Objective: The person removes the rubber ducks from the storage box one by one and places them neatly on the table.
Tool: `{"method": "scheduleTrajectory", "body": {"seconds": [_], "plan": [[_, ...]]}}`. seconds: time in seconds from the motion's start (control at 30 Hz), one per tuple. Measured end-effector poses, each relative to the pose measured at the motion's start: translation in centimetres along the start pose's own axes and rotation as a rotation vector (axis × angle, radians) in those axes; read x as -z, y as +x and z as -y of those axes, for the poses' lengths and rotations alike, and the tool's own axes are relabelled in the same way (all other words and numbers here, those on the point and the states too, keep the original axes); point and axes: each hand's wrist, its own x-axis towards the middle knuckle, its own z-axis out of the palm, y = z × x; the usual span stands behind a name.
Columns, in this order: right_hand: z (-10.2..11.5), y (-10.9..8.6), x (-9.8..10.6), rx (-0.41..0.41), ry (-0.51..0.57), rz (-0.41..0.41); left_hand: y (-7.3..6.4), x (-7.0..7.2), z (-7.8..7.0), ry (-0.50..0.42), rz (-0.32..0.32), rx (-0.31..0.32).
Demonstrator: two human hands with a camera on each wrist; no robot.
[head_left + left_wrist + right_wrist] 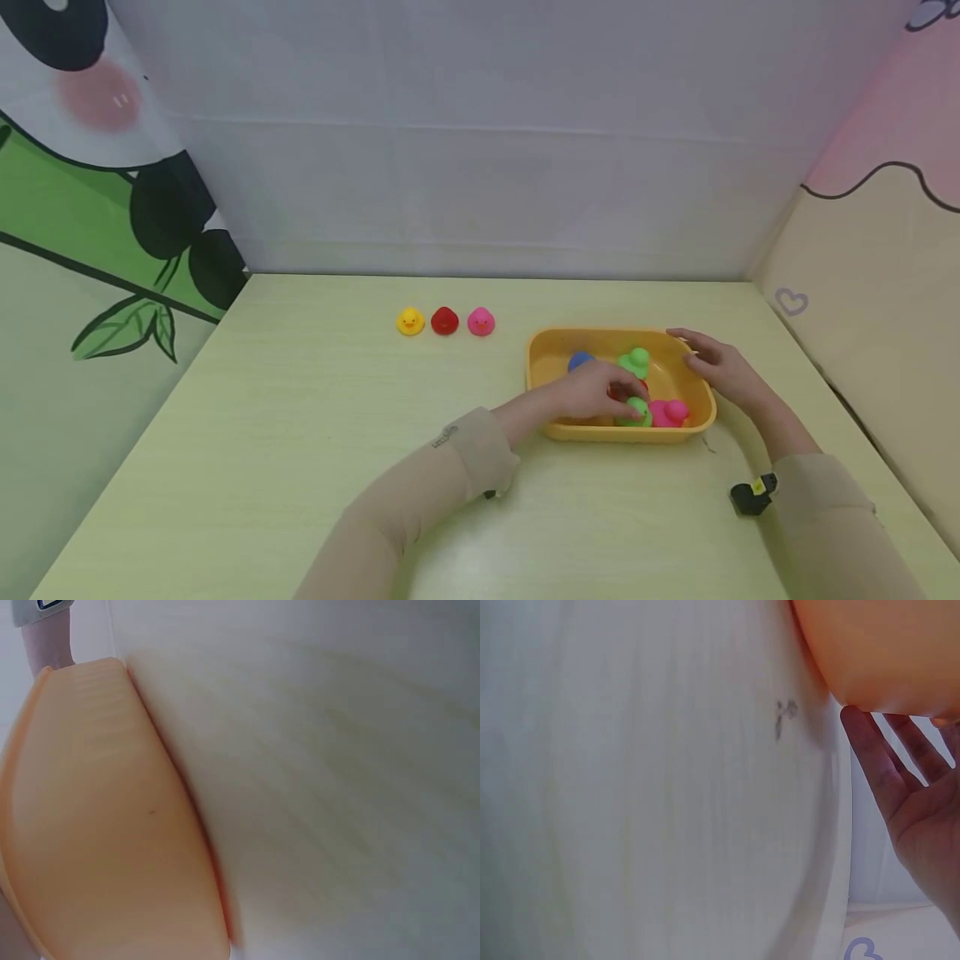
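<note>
A yellow plastic tray point(553, 340) holds several small rubber ducks. My left hand point(592, 390) reaches into it over the near side, thumb and fingers curled about a green duck point(637, 413) near the front wall. A red duck point(641, 386) is mostly hidden under those fingers. Beside the green one lies a pink duck point(667, 413); another green duck point(635, 362) sits farther back, and a blue toy point(580, 360) is partly covered by the hand. My right hand point(718, 367) rests its extended fingers against the tray's right end; the right wrist view shows fingertips point(855, 720) at its outer wall.
Behind and left of the tray stand a yellow duck point(410, 322), a red duck point(445, 322) and a pink duck point(481, 322) in a row. The pale table point(315, 400) meets a white backdrop point(480, 192) and a printed right-hand panel point(870, 333).
</note>
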Motion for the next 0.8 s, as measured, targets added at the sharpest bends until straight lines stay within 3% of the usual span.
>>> {"method": "scheduleTrajectory", "body": {"seconds": [0.43, 0.57, 0.8], "plan": [[-1.6, 1.1, -0.7, 0.013, -0.012, -0.015, -0.6, 1.6, 0.2, 0.022, -0.064, -0.001], [-3.0, 1.8, -1.3, 0.024, -0.003, -0.015, -0.5, 1.6, 0.9, 0.035, -0.078, 0.018], [-2.6, 1.8, -1.4, 0.006, -0.012, -0.009, -1.7, 2.7, 0.1, 0.042, -0.097, 0.056]]}}
